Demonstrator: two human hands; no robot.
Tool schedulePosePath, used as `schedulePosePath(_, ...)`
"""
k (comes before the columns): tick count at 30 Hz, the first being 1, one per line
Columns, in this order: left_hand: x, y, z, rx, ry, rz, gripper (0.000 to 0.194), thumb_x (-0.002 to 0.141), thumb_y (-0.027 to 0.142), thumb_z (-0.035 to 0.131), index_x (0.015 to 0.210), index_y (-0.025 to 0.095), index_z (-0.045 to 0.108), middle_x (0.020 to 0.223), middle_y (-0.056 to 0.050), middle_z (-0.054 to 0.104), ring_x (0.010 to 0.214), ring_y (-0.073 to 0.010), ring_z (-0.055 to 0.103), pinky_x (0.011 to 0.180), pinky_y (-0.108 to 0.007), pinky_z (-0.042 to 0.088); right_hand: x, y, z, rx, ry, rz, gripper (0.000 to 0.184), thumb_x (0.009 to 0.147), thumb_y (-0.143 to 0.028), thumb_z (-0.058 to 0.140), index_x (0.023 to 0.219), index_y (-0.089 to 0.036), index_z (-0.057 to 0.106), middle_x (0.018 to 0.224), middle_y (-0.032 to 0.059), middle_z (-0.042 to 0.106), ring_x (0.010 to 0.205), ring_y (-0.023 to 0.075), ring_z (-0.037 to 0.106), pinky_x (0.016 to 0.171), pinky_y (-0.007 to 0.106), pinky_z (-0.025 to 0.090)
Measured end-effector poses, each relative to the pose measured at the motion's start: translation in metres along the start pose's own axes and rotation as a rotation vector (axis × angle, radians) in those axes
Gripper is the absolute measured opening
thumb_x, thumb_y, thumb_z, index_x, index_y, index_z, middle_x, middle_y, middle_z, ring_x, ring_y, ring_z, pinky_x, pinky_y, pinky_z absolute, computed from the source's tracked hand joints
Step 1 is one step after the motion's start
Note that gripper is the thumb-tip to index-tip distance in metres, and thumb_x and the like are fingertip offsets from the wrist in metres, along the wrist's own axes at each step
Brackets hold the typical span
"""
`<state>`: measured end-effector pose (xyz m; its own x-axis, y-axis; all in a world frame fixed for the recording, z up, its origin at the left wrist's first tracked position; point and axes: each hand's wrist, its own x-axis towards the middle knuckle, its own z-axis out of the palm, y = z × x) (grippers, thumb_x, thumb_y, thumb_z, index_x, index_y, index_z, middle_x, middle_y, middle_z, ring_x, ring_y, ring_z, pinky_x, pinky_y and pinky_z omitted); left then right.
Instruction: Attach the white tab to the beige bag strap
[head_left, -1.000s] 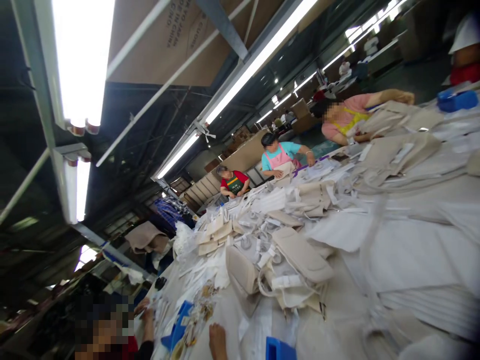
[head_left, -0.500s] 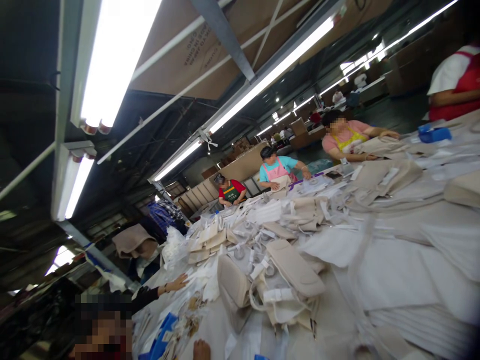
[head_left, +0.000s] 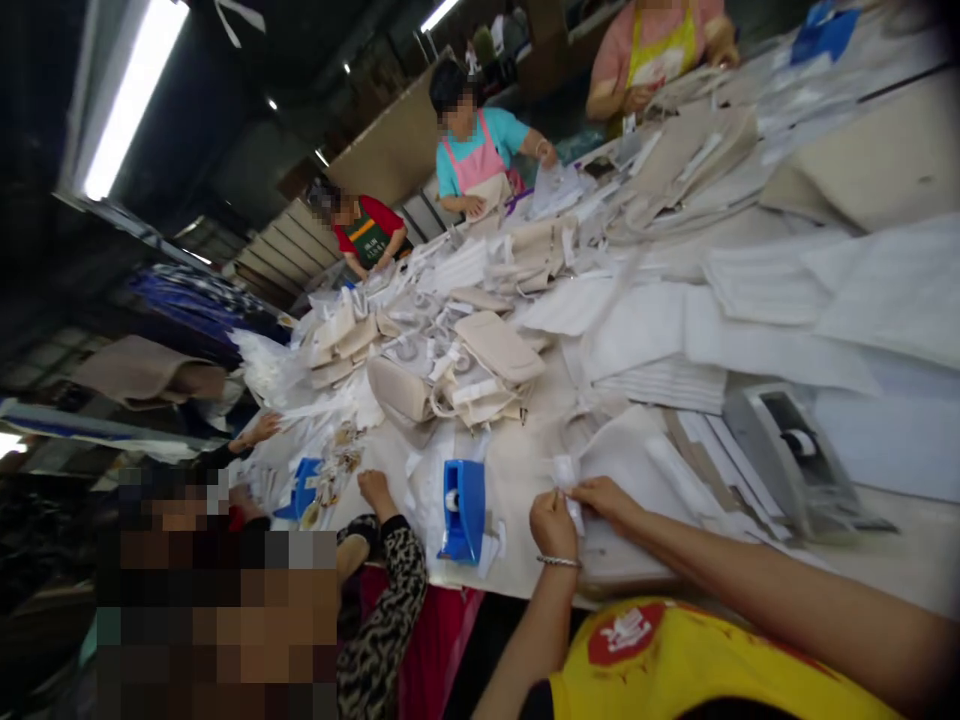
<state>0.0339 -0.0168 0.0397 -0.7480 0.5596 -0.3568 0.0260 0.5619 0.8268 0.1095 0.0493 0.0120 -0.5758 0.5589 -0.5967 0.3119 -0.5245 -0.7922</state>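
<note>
Close to the table's front edge, my left hand (head_left: 553, 522) and my right hand (head_left: 606, 502) meet with their fingertips pinched together. Between them is a small white strip (head_left: 568, 470), perhaps paper or tape wrapped on a strap; its kind is too blurred to name. A beige bag (head_left: 634, 465) lies flat just beyond my hands, partly covered by them. To the left of my hands stands a blue tape dispenser (head_left: 466, 510). Farther right sits a grey tape dispenser (head_left: 795, 455), beside white strips.
Several beige bags (head_left: 499, 345) with clear wrapping are heaped mid-table. White sheets (head_left: 652, 325) spread at the right. A co-worker's hand (head_left: 375, 492) rests left of the blue dispenser. Other people (head_left: 480, 150) work along the far side. Another blue dispenser (head_left: 306, 487) stands at left.
The view has tilted down, away from the ceiling lights. My two hands, both out of view before, now show at the table edge, pinched on the white strip.
</note>
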Motion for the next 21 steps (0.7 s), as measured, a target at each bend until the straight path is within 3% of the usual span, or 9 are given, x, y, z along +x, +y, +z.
schedulePosePath(3, 0.007, -0.012, 0.002, 0.203, 0.024, 0.193, 0.012, 0.067, 0.022, 0.052, 0.062, 0.021, 0.063, 0.065, -0.006, 0.057, 0.069, -0.0175, 0.050, 0.071, -0.030, 0.035, 0.007, 0.011, -0.003, 0.084, 0.033, 0.049, 0.033, 0.059, -0.036, 0.058, 0.043, -0.017, 0.036, 0.032, -0.0086, 0.028, 0.034, 0.0037, 0.023, 0.037, 0.021, 0.017)
schedulePosePath(5, 0.008, -0.012, 0.003, 0.182, 0.010, 0.200, 0.012, 0.066, 0.021, 0.052, 0.065, 0.021, 0.064, 0.067, -0.006, 0.059, 0.068, -0.0172, 0.051, 0.069, -0.028, 0.035, 0.009, 0.009, -0.002, 0.097, 0.057, 0.044, 0.033, 0.056, -0.037, 0.059, 0.042, -0.017, 0.036, 0.032, -0.0086, 0.028, 0.034, 0.0036, 0.023, 0.037, 0.020, 0.017)
schedulePosePath(13, 0.003, -0.015, 0.010, 0.141, 0.063, 0.209, 0.017, 0.063, 0.015, 0.052, 0.073, 0.021, 0.064, 0.070, -0.005, 0.057, 0.072, -0.0179, 0.049, 0.071, -0.028, 0.035, 0.010, 0.005, 0.002, 0.227, 0.089, 0.090, 0.028, 0.053, -0.030, 0.065, 0.044, -0.014, 0.043, 0.035, -0.0051, 0.041, 0.037, 0.0053, 0.036, 0.038, 0.019, 0.031)
schedulePosePath(21, 0.004, -0.018, 0.013, 0.291, 0.093, 0.232, 0.021, 0.066, 0.017, 0.048, 0.079, 0.016, 0.064, 0.075, -0.008, 0.059, 0.074, -0.0184, 0.052, 0.073, -0.029, 0.038, 0.009, -0.006, -0.012, 0.311, -0.093, 0.220, 0.021, 0.059, -0.021, 0.063, 0.048, -0.012, 0.048, 0.039, -0.0039, 0.046, 0.041, 0.0051, 0.043, 0.047, 0.017, 0.044)
